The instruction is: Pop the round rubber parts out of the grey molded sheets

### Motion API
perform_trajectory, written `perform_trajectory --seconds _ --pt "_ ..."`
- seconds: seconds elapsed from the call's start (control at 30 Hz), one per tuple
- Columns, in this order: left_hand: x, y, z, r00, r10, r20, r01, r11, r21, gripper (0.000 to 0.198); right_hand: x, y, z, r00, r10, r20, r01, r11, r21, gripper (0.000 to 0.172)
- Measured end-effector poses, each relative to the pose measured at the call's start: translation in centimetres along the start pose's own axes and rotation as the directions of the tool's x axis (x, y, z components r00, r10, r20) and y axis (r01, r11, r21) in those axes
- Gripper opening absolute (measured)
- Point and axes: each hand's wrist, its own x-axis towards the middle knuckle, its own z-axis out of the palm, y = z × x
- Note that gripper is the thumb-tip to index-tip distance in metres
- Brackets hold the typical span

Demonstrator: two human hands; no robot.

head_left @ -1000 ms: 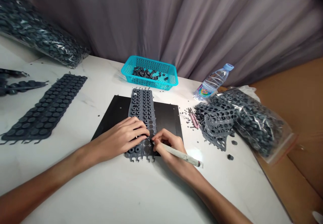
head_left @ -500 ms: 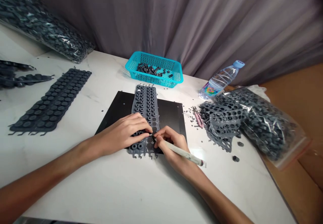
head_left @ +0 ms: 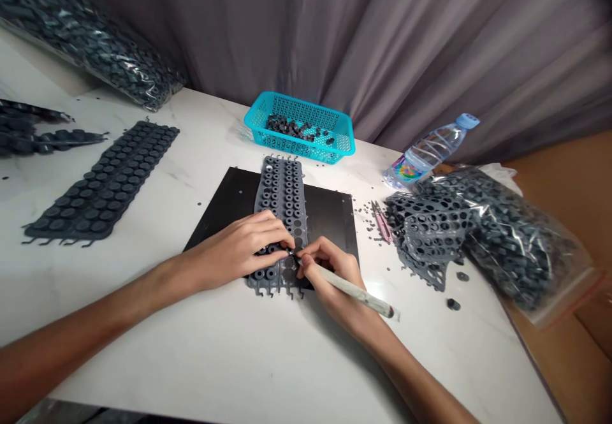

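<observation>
A dark grey moulded rubber sheet [head_left: 283, 185] with rows of ring-topped plugs lies lengthwise across a black mat [head_left: 329, 213]. Bare round holes show along its right column near my hands. My left hand [head_left: 253, 242] rests over the sheet, thumb and forefinger pinched at a small dark rubber plug, mostly hidden by the fingertips. In my right hand [head_left: 329, 268] is a pen-shaped tool [head_left: 356, 291] with a pale handle. Its tip meets the plug beside my left fingertips; the tip's exact shape is too small to tell.
A turquoise basket [head_left: 306, 146] of loose plugs stands behind the mat. To the right are pink thread snips [head_left: 382, 225], perforated rubber scraps [head_left: 430, 236], a water bottle [head_left: 425, 156] and a filled plastic bag [head_left: 521, 245]. Another rubber sheet [head_left: 102, 185] and a large filled bag [head_left: 95, 48] are left.
The whole view has shifted slightly, so things appear a little further right. Both hands keep nearly the same pose at the sheet, with the tool still in my right hand.
</observation>
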Motion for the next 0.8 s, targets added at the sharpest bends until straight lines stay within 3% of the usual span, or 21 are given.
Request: perform_trajectory --seconds 0.17,0.4,0.5,0.57,0.63,0.7,0.8 --pt "0.0 -0.3 0.0 0.999 0.049 0.010 -0.049 0.999 -0.002 0.021 0.1 -0.4 0.0 1.000 0.007 -0.001 -0.007 0.998 -0.060 0.009" --pt "0.0 0.0 0.9 0.976 0.214 0.032 -0.214 0.936 0.278 0.021 0.0 -0.5 0.4 0.999 -0.009 -0.038 0.004 0.993 -0.121 0.008" --pt "-0.3 0.5 1.6 0.969 0.246 0.005 -0.235 0.919 0.315 0.022 -0.2 -0.8 0.9 0.997 -0.043 -0.068 0.029 0.980 -0.199 0.010" --pt "-0.6 0.7 2.0 0.975 0.199 -0.099 -0.171 0.956 0.240 0.021 -0.3 -0.9 1.0 0.996 -0.054 -0.076 0.035 0.973 -0.230 0.011" --pt "-0.6 0.7 2.2 0.980 0.058 -0.190 -0.041 0.995 0.089 0.017 -0.3 -0.7 0.9 0.997 -0.028 -0.077 0.012 0.979 -0.202 0.009" --pt "-0.5 0.6 2.1 0.983 -0.074 -0.165 0.068 0.997 -0.043 0.015 -0.1 -0.4 0.5 0.998 0.025 -0.052 -0.029 0.996 -0.084 0.006" --pt "-0.2 0.2 1.4 0.994 -0.103 -0.032 0.099 0.990 -0.101 0.017 0.3 0.0 -0.2 0.997 0.073 -0.023 -0.068 0.981 0.184 0.007"
